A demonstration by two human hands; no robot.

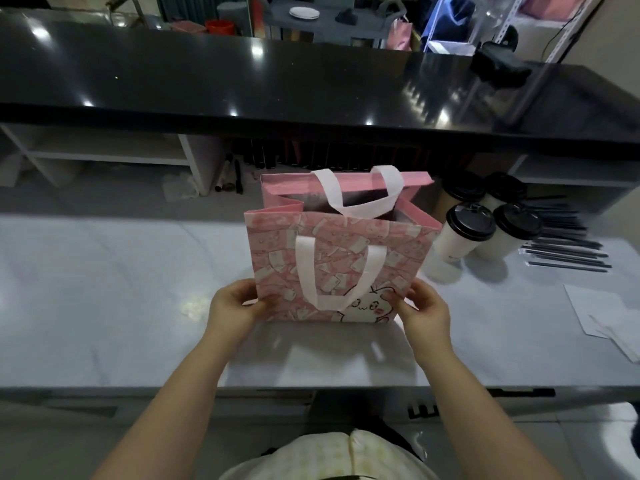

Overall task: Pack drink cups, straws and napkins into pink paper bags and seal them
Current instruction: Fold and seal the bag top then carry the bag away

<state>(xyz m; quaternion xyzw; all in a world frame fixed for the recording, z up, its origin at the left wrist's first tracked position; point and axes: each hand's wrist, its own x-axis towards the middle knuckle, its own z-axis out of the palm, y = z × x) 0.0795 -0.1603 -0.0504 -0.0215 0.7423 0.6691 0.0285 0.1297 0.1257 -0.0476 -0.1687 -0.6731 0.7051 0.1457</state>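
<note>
- Your left hand (233, 306) holds the bottom left corner of the pink bag (341, 268), fingers curled round its edge.
- Your right hand (424, 308) holds the bottom right corner the same way.
- The pink bag stands open on the white table (104, 289), right in front of you.
- Four cups (453, 244) with black lids stand just beside it, on its right.
- Black straws (568, 258) and white napkins (595, 310) lie further right.

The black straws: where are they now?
In the head view, the black straws lie on the white counter, far right, beside the four lidded cups.
</note>
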